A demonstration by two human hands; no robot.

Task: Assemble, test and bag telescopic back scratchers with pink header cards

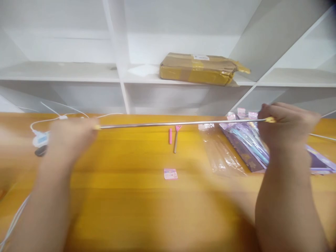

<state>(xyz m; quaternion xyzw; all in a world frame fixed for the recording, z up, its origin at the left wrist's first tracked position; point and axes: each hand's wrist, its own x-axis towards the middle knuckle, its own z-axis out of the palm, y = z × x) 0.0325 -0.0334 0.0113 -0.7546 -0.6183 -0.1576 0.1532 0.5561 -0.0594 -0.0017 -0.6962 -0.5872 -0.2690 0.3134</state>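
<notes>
A long thin metal rod [162, 124] with yellow ends stretches level across the view, above the table. My left hand [75, 136], smeared by motion, is closed around its left end. The right end is in the closed fist of my right hand [285, 120], where a bit of yellow shows beside the fingers. Below the rod lie a small back scratcher [176, 140] with a pink hand-shaped head and metal shaft, and a pink tube-like piece [170, 136]. Nearer to me is a small pink printed card [170, 174].
Clear plastic sleeves [223, 154] lie right of centre on the wooden table [126, 210]. Beside them, a purple box [244, 150] holds several wrapped items. A taped carton [196, 70] rests on the white shelf [141, 78]. White cables and a white device [40, 139] are at left.
</notes>
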